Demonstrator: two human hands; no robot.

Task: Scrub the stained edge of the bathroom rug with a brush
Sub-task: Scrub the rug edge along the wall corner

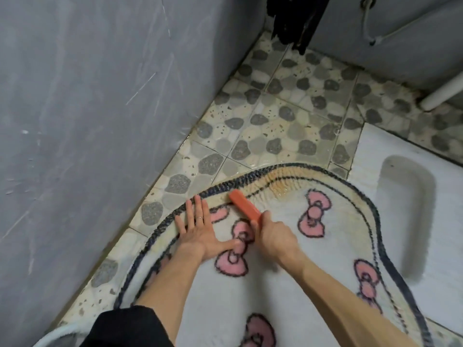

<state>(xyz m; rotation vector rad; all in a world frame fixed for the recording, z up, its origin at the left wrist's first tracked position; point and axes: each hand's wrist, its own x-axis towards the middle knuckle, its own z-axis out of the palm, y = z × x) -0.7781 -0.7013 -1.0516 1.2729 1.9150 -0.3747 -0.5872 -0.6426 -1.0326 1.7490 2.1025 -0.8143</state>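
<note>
Low on the pebble-patterned tile floor point(288, 121), beside the grey wall point(87, 96), the head view looks down on a white plush oval rug point(225, 296) with pink bows and a dark blue braided border. Its far curve lies close to the wall and its right side beside a white ceramic squat pan point(406, 221). Its stained edge point(280, 189) shows as a yellow-brown band just inside the border, darkest at the top of the curve. The left hand point(198, 236) lies flat on the rug just inside the border, its fingers point(190, 214) straight and spread, likely to pin the pile and stop the rug sliding or bunching under the strokes. The right hand point(273, 236) wraps its fingers round the near end of a long orange-red plastic brush point(244, 205), whose far end sits on the discoloured band just right of the left fingertips, angled toward the border. Judging by that, scrubbing is under way at the left part of the stain, and the darker patch further right looks not yet reached.
</note>
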